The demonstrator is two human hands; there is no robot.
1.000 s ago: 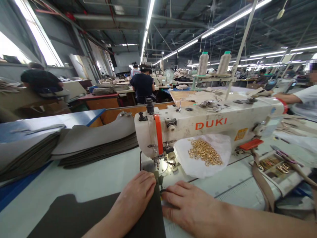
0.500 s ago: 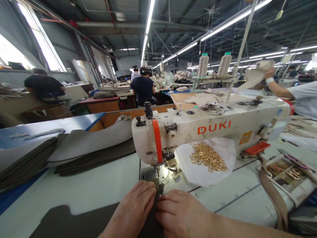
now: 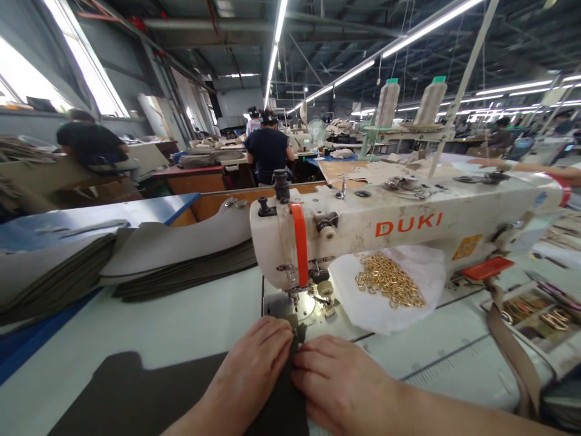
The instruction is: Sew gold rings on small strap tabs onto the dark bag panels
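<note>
A flat dark grey-brown fabric panel (image 3: 172, 393) lies on the pale machine table, its far end just in front of the sewing machine's needle area (image 3: 299, 297). My left hand (image 3: 256, 366) presses on the panel with fingers bent and drawn together at its edge. Close beside it, my right hand (image 3: 342, 375) has its fingers closed on the same edge from the right. A small dark piece (image 3: 299, 332) shows between my fingertips; whether it is part of the panel I cannot tell. The white sewing machine (image 3: 349, 218) stands right behind both hands, its lamp lit.
Gold metal rings (image 3: 388, 280) lie heaped on a white sheet (image 3: 431, 272) under the machine arm. Stacked grey panels (image 3: 190, 260) lie to the left. At the right are a tray of metal fittings (image 3: 542, 318) and a hanging brown strap (image 3: 512, 357). Other people sit farther back.
The view has swung slightly left, so the scene sits farther right. Both hands remain at the panel's edge. At right, a co-worker's arm has come down from holding up light fabric.
</note>
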